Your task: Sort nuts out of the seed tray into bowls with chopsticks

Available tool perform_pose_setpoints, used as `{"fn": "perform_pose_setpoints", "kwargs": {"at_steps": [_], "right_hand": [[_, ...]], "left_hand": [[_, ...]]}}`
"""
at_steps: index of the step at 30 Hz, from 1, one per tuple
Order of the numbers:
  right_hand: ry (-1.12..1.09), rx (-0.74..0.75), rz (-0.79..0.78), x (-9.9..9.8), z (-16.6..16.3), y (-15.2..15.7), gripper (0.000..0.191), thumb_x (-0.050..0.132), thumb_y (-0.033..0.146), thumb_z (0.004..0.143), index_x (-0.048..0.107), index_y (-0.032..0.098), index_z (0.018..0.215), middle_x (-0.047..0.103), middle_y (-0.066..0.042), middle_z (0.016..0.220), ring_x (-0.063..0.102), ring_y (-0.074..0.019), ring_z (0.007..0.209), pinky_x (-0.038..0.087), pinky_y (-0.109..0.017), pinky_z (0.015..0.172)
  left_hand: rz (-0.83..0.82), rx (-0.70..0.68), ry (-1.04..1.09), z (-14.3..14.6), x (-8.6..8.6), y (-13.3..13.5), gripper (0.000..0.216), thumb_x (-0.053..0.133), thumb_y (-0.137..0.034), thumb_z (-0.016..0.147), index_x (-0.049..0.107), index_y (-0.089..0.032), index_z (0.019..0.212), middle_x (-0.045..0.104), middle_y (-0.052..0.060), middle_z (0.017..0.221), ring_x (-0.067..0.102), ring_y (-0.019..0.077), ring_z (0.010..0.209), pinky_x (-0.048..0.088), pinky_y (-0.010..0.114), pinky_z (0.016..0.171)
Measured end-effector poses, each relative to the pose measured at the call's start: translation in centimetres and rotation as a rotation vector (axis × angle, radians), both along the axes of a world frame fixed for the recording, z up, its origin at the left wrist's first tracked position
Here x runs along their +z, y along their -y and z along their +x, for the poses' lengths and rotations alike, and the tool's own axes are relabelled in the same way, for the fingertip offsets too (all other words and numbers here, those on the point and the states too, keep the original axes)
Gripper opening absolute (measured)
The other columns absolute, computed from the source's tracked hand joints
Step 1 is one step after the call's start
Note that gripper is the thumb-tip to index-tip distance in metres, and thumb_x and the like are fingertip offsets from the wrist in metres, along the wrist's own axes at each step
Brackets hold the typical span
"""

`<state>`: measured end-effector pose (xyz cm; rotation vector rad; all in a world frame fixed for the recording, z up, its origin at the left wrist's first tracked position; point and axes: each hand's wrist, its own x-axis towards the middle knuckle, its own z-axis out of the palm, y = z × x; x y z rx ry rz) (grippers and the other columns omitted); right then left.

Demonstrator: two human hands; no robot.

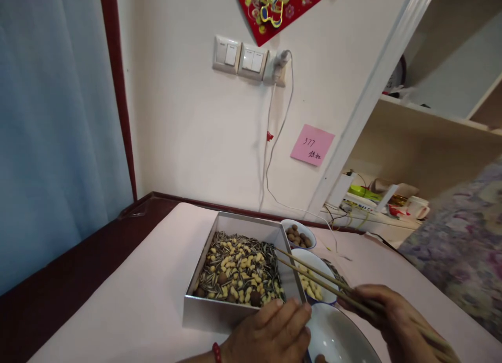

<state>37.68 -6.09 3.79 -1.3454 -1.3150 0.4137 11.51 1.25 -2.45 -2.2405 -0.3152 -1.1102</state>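
Observation:
My right hand (396, 321) is closed around a pair of wooden chopsticks (329, 282), whose slightly parted tips reach over the right wall of a square metal box (223, 313). Nothing shows between the tips. Sunflower seeds (235, 238), peanuts (246, 266) and several round brown nuts (255, 298) lie mixed inside the box. Across the box's near right corner rests my left hand (270, 331), fingers stretched out and the thumb hidden. Right beside it is a large white bowl (341, 337) with a brown nut (320, 359) at the bottom edge of the view.
Behind the large bowl stand a bowl (327, 266) with peanuts and a smaller bowl (285, 224) with brown nuts. Dark seeds (333, 271) show partly behind the peanut bowl. A white cable (290, 208) runs from the wall socket onto the pale table cover (129, 300).

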Motion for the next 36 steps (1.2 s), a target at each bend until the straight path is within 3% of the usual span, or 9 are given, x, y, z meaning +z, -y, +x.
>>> {"fn": "perform_pose_setpoints", "kwargs": {"at_steps": [2,4,8,10,15,22,27,32,36], "right_hand": [[0.084,0.020,-0.057,1.3,-2.1,-1.3,0.027,0.060,0.045,0.090,0.073,0.027,0.105,0.073,-0.009,0.112,0.071,-0.0264,0.104,0.061,-0.031,0.084],[0.184,0.145,-0.076,2.5,-4.3,-2.5,0.027,0.057,0.045,0.092,0.070,0.026,0.107,0.070,-0.008,0.113,0.069,-0.0241,0.103,0.058,-0.031,0.087],[0.307,0.245,-0.078,3.6,-7.3,-4.5,0.031,0.047,0.046,0.098,0.068,0.023,0.091,0.068,-0.004,0.086,0.066,-0.0184,0.081,0.054,-0.027,0.072],[0.331,0.284,-0.084,3.5,-7.9,-5.3,0.034,0.045,0.047,0.099,0.066,0.023,0.086,0.066,-0.003,0.083,0.064,-0.0183,0.079,0.051,-0.028,0.071],[0.357,0.294,-0.057,2.8,-8.3,-6.2,0.033,0.045,0.046,0.099,0.064,0.022,0.088,0.063,-0.002,0.083,0.061,-0.0180,0.079,0.047,-0.029,0.072],[0.395,0.298,-0.019,3.7,-8.9,-5.4,0.032,0.045,0.046,0.099,0.065,0.023,0.088,0.062,-0.001,0.080,0.058,-0.0165,0.075,0.044,-0.029,0.070],[0.393,0.270,0.035,3.5,-9.3,-5.3,0.034,0.047,0.045,0.098,0.061,0.022,0.078,0.058,0.000,0.075,0.055,-0.0152,0.071,0.042,-0.028,0.067],[0.311,0.208,0.111,3.7,-9.0,-4.9,0.038,0.049,0.046,0.097,0.060,0.021,0.072,0.056,0.000,0.071,0.054,-0.0148,0.069,0.043,-0.028,0.065],[0.157,0.104,0.185,5.0,-6.8,-2.5,0.035,0.049,0.047,0.098,0.067,0.021,0.083,0.064,-0.002,0.081,0.064,-0.0173,0.079,0.051,-0.030,0.073]], "left_hand": [[-0.006,-0.003,-0.016,-0.1,0.0,0.0,0.016,0.063,-0.032,0.095,0.070,-0.025,0.108,0.062,0.002,0.138,0.051,0.0190,0.130,0.034,0.031,0.108],[-0.017,0.000,-0.028,-0.2,0.0,0.1,0.016,0.062,-0.030,0.095,0.069,-0.024,0.109,0.060,0.003,0.139,0.050,0.0197,0.132,0.032,0.032,0.110],[-0.040,-0.006,-0.037,-0.4,0.2,0.4,0.019,0.060,-0.031,0.096,0.070,-0.023,0.111,0.060,0.003,0.139,0.050,0.0201,0.132,0.029,0.033,0.113],[-0.045,-0.008,-0.043,-0.5,0.4,0.5,0.020,0.059,-0.031,0.097,0.070,-0.023,0.112,0.060,0.003,0.140,0.050,0.0202,0.131,0.028,0.034,0.114],[-0.069,0.009,-0.097,-0.8,0.4,0.6,0.025,0.055,-0.031,0.099,0.068,-0.023,0.118,0.057,0.005,0.143,0.051,0.0194,0.130,0.026,0.035,0.115],[-0.103,0.026,-0.165,-1.4,0.4,0.7,0.034,0.052,-0.037,0.100,0.063,-0.023,0.129,0.049,0.006,0.151,0.043,0.0209,0.138,0.022,0.036,0.119],[-0.148,0.031,-0.173,-1.4,0.4,0.9,0.036,0.052,-0.040,0.100,0.062,-0.023,0.130,0.052,0.005,0.148,0.042,0.0208,0.139,0.018,0.036,0.121],[-0.160,0.013,-0.113,-1.2,-0.1,0.8,0.034,0.054,-0.039,0.099,0.063,-0.023,0.129,0.052,0.005,0.148,0.040,0.0201,0.141,0.014,0.036,0.121],[-0.162,-0.002,-0.101,-1.1,-0.1,0.7,0.035,0.054,-0.038,0.099,0.062,-0.021,0.129,0.051,0.005,0.150,0.038,0.0203,0.142,0.011,0.037,0.122]]}}
